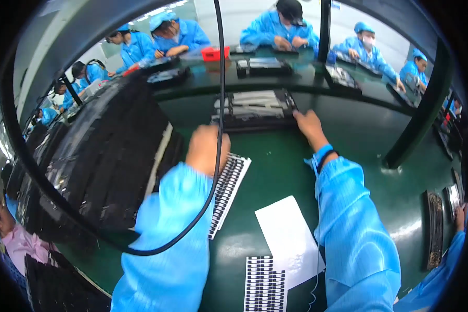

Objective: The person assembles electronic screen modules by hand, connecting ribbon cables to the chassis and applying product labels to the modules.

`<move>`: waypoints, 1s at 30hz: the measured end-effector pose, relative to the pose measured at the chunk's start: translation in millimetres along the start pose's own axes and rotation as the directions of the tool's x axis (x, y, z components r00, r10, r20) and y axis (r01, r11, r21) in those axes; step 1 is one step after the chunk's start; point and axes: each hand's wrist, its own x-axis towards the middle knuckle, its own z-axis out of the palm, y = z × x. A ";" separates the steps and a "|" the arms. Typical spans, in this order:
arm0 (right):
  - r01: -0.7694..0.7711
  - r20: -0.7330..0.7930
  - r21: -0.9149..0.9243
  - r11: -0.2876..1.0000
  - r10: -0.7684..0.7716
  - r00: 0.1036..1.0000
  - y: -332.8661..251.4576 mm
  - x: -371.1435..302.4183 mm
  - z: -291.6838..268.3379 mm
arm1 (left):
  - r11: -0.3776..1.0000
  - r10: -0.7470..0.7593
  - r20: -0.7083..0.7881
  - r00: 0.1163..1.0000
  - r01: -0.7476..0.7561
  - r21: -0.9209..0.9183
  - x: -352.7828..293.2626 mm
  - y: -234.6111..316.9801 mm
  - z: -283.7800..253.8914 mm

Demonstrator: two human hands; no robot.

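The black tray (252, 122), bearing pale strips, lies on the green table (364, 218), between and just beyond 2 hands. The right hand (311, 127) touches its right front corner; its curled fingers hide whether they grip. The left hand (207, 151) is blurred near the left front corner, so its hold cannot be told. A black cable (222, 62) crosses the tray's left part. The left sleeve (174, 234) covers part of 1 label sheet (231, 190); the lower edge cuts off another, beside white paper (288, 234).
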 end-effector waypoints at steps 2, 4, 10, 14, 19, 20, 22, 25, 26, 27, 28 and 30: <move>-0.043 0.028 0.042 0.998 0.042 0.999 -16.4 7.1 6.9 | 0.961 -0.275 -0.107 0.955 0.275 -0.016 49.2 -51.0 35.1; -0.043 0.041 0.072 0.996 0.040 0.998 -9.1 18.7 21.9 | 0.881 -0.464 -0.042 0.885 0.456 -0.129 75.6 -68.8 66.3; -0.055 -0.186 0.609 0.792 0.210 0.960 -16.4 3.4 16.2 | 0.563 -0.559 0.114 0.821 0.477 -0.674 78.1 -53.6 58.7; -0.135 0.141 0.987 0.090 -0.067 0.988 -50.4 -25.1 -45.3 | 0.436 -0.549 0.050 0.835 0.337 -0.835 52.5 -12.7 12.8; -0.108 0.125 0.973 0.202 -0.071 0.990 -35.4 -67.3 -154.9 | 0.375 -0.364 -0.005 0.931 0.142 -0.916 8.3 44.5 -26.8; -0.115 0.134 0.975 0.190 -0.095 0.986 -19.2 -82.4 -177.1 | 0.177 -0.267 0.062 0.962 0.112 -0.978 -7.1 52.1 -29.9; -0.090 0.099 0.964 0.251 -0.023 0.995 10.7 -125.9 -214.2 | 0.013 -0.125 0.247 0.961 0.250 -0.968 -58.4 41.0 -25.0; -0.099 0.114 0.937 0.335 -0.027 0.993 51.0 -197.3 -254.7 | 0.675 0.107 0.296 0.949 0.150 -0.722 -144.8 53.9 -50.5; -0.081 0.078 0.912 0.403 0.024 0.997 61.4 -223.0 -262.3 | 0.733 0.342 0.268 0.901 -0.078 -0.675 -157.4 65.7 -64.0; -0.103 0.097 0.901 0.421 0.037 0.995 64.2 -246.4 -262.5 | 0.745 0.457 0.231 0.859 -0.228 -0.627 -176.1 68.0 -58.9; -0.147 0.135 0.887 0.437 0.058 0.989 79.0 -265.0 -266.1 | 0.769 0.491 0.280 0.825 -0.261 -0.583 -186.5 72.0 -57.8; -0.188 0.148 0.878 0.440 0.124 0.981 102.6 -291.4 -264.4 | 0.780 0.531 0.331 0.780 -0.296 -0.552 -194.5 77.9 -60.3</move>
